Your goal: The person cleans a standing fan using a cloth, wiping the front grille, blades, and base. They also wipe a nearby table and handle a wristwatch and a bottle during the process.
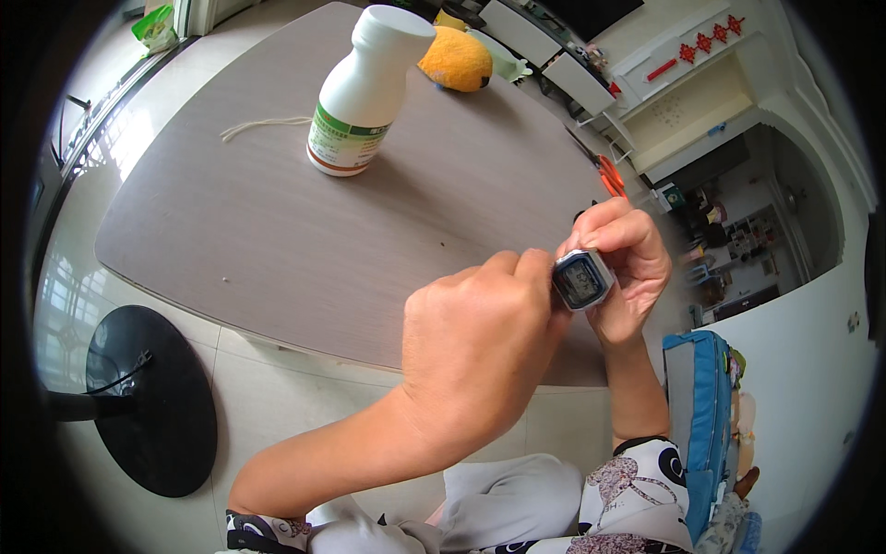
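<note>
A small digital watch with a silver-coloured case and a dark blue frame is held up over the near right part of the table. My left hand grips its left side, with the fingertips hidden behind my knuckles. My right hand pinches its upper right side between thumb and fingers. The display faces up and shows digits. Whether a strap is attached cannot be told. A white plastic bottle with a green and white label stands upright on the grey-brown table, away from both hands.
Orange-handled scissors lie at the table's right edge, just beyond my right hand. A yellow-orange plush toy sits behind the bottle, and pale string lies left of it. A round black stand base is on the floor at left.
</note>
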Demonstrator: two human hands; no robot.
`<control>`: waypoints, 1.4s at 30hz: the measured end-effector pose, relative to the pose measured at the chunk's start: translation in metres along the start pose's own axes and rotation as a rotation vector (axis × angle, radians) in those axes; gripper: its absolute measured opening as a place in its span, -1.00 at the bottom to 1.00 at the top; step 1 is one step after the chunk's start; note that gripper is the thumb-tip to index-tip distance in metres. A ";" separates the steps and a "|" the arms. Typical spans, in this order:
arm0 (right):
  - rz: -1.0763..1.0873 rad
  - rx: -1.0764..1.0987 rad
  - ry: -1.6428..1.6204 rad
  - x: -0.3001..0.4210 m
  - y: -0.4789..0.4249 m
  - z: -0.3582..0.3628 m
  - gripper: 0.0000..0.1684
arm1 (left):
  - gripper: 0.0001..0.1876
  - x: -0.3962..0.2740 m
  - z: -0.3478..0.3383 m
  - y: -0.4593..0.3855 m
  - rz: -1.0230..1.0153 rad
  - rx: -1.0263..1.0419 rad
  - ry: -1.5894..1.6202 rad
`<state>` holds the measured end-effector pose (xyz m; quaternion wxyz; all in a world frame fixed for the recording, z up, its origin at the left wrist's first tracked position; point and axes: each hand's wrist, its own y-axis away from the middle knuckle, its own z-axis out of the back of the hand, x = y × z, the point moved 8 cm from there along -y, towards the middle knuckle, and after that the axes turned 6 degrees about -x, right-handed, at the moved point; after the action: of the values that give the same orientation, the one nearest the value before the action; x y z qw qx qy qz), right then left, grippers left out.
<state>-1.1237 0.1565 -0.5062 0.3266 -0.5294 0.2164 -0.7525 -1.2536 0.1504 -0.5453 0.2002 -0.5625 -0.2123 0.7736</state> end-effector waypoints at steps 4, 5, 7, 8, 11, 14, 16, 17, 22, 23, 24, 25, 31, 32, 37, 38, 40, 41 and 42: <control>0.101 -0.001 0.078 0.017 -0.002 0.003 -0.74 | -0.86 0.005 0.004 -0.003 0.077 -0.039 0.242; 0.119 0.011 0.093 0.021 -0.002 0.004 -0.73 | -0.80 0.007 0.005 -0.003 0.100 -0.044 0.324; 0.175 0.013 0.129 0.029 -0.005 0.003 -0.67 | -0.72 0.016 0.003 -0.003 0.192 -0.020 0.554; 0.166 0.042 0.109 0.031 -0.005 0.000 -0.65 | -0.72 0.022 -0.001 -0.005 0.262 0.010 0.700; 0.151 0.138 0.091 0.036 -0.003 -0.014 -0.55 | -0.72 0.026 -0.001 -0.008 0.334 0.085 0.847; 0.160 0.315 0.199 0.040 0.003 -0.025 -0.58 | -0.70 0.026 -0.003 -0.008 0.315 0.141 0.853; 0.164 0.323 0.169 0.039 0.004 -0.032 -0.60 | -0.71 0.024 -0.003 -0.008 0.318 0.185 0.879; 0.167 0.325 0.154 0.039 0.005 -0.034 -0.61 | -0.71 0.024 -0.002 -0.008 0.314 0.176 0.882; 0.097 0.385 0.141 0.029 0.007 -0.031 -0.68 | -0.71 0.022 0.003 -0.009 0.278 0.163 0.793; 0.096 0.386 0.137 0.029 0.006 -0.032 -0.70 | -0.71 0.022 0.003 -0.008 0.273 0.162 0.799; 0.095 0.386 0.132 0.029 0.007 -0.033 -0.71 | -0.71 0.022 0.003 -0.008 0.269 0.160 0.805; 0.091 0.376 0.137 0.028 0.007 -0.033 -0.70 | -0.70 0.022 0.003 -0.008 0.264 0.158 0.808; 0.065 0.350 0.124 0.026 0.010 -0.034 -0.68 | -0.70 0.023 0.000 -0.007 0.293 0.184 0.808; 0.062 0.353 0.125 0.025 0.011 -0.033 -0.69 | -0.70 0.023 -0.001 -0.007 0.294 0.183 0.819; 0.055 0.360 0.155 0.025 0.010 -0.035 -0.75 | -0.68 0.023 -0.001 -0.007 0.297 0.195 0.815; 0.040 0.372 0.162 0.024 0.010 -0.035 -0.81 | -0.67 0.023 -0.001 -0.007 0.303 0.198 0.822; 0.036 0.393 0.184 0.024 0.009 -0.037 -0.84 | -0.66 0.023 -0.001 -0.007 0.311 0.203 0.835; 0.047 0.404 0.198 0.024 0.009 -0.039 -0.85 | -0.66 0.024 0.000 -0.007 0.306 0.196 0.830; 0.057 0.413 0.211 0.023 0.009 -0.041 -0.85 | -0.67 0.024 0.000 -0.006 0.302 0.189 0.825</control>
<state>-1.1652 0.1329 -0.5108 0.4249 -0.3632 0.1055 -0.8225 -1.2603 0.1686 -0.5609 0.2035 -0.8279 0.0412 0.5211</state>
